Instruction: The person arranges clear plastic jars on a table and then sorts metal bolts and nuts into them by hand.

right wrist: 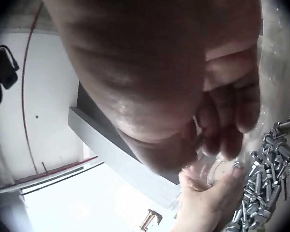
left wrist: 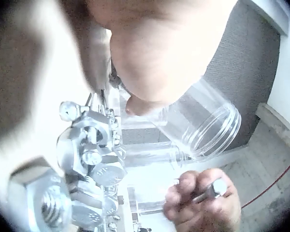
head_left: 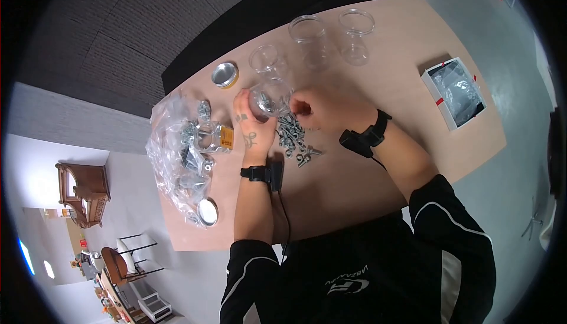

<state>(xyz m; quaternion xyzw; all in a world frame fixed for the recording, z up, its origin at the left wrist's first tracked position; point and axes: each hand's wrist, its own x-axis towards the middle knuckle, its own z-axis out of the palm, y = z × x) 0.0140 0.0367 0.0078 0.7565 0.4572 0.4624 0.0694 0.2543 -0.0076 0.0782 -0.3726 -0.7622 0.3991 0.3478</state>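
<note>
My left hand (head_left: 253, 130) grips a clear plastic jar (head_left: 279, 90), tilted with its mouth to the right, and a few bolts (head_left: 265, 102) lie inside. In the left wrist view, my right hand (left wrist: 205, 208) holds a hex bolt (left wrist: 216, 187) in curled fingers, its head showing. That hand (head_left: 333, 110) is close beside the jar's mouth in the head view, where the bolt is hidden. A pile of bolts and nuts (head_left: 290, 134) lies on the table below the jar, between the hands; large hex nuts (left wrist: 38, 200) show close up in the left wrist view.
Clear jars (head_left: 308, 41) stand along the far side of the table (head_left: 401, 46). At the left are a metal lid (head_left: 225, 75), a labelled jar (head_left: 224, 137), plastic bags (head_left: 168, 147) with hardware, and another lid (head_left: 207, 212). A white box (head_left: 455, 94) holding clear plastic lies at the right.
</note>
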